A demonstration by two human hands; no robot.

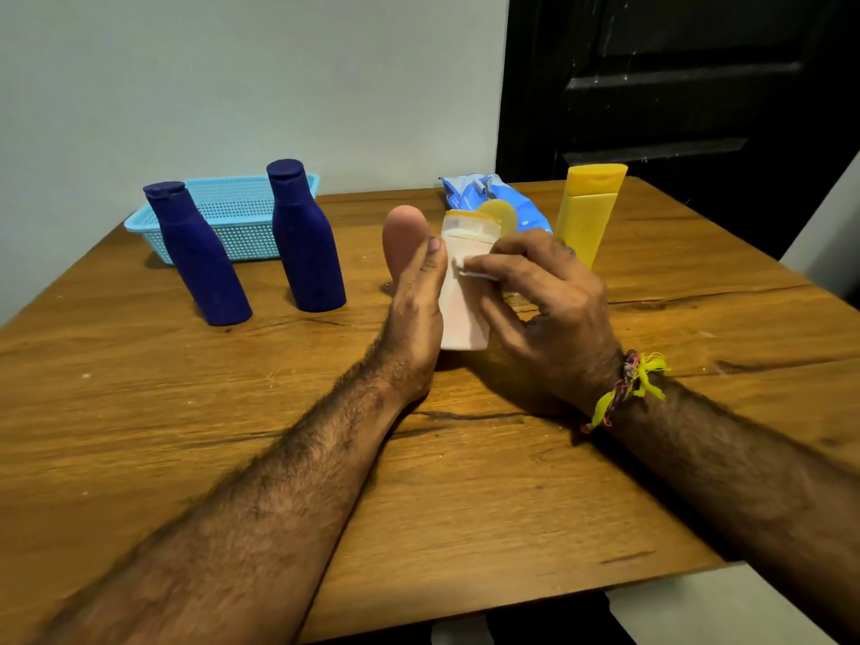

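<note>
A pale pink bottle (463, 314) with an open yellow flip cap (498, 215) stands at the table's middle. My left hand (416, 309) grips its left side, thumb up along the bottle. My right hand (544, 300) pinches a small white wipe (470, 267) and presses it against the bottle's front. Just behind my left hand stands a pinkish rounded bottle (402, 235), partly hidden.
Two dark blue bottles (198, 258) (305, 239) stand at the left in front of a light blue mesh basket (232, 211). A yellow tube (588, 211) and a blue wipes pack (498, 193) lie behind. The wooden table (465, 505) ends near me; a dark door is at back right.
</note>
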